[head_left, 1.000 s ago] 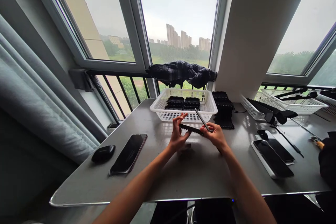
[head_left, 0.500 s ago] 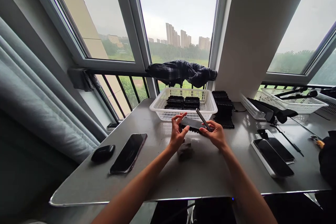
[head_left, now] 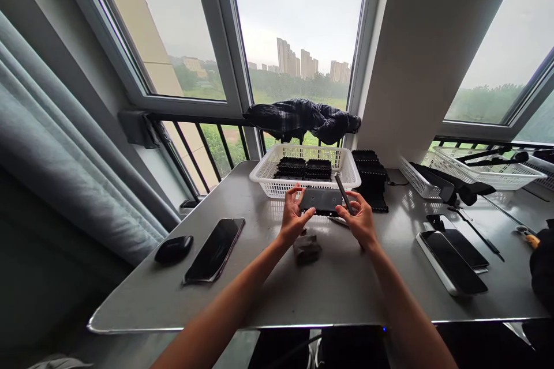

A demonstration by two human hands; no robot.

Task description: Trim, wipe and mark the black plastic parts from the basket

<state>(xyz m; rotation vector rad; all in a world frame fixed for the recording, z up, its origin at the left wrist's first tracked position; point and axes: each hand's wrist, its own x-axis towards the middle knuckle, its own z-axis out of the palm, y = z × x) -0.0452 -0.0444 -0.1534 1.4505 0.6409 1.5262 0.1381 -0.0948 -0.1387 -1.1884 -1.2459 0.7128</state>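
Observation:
Between my two hands is a dark grey rectangular plastic part [head_left: 321, 199] with small holes in its flat face and a toothed lower edge. My left hand [head_left: 293, 220] is closed on its left end, thumb at the bottom corner. At the right end, my right hand [head_left: 360, 220] grips the part and also holds a slim dark stick-like tool [head_left: 344, 194], which points up and left. The tool's exact kind cannot be made out. Below the hands, a crumpled grey-brown lump [head_left: 307, 249], perhaps cloth, lies on the table [head_left: 268, 294].
Behind my hands stands a white basket [head_left: 262, 177] with black toothed parts [head_left: 291, 167]. More black parts [head_left: 371, 181] are stacked beside it. At left lie a black mouse [head_left: 173, 249] and a phone [head_left: 215, 250]; at right, another phone [head_left: 452, 262] and a black bundle [head_left: 454, 181].
The grey part has turned so its flat face shows more squarely, and the stick tool stands steeper. Both hands still hold on. The whole view has shifted slightly.

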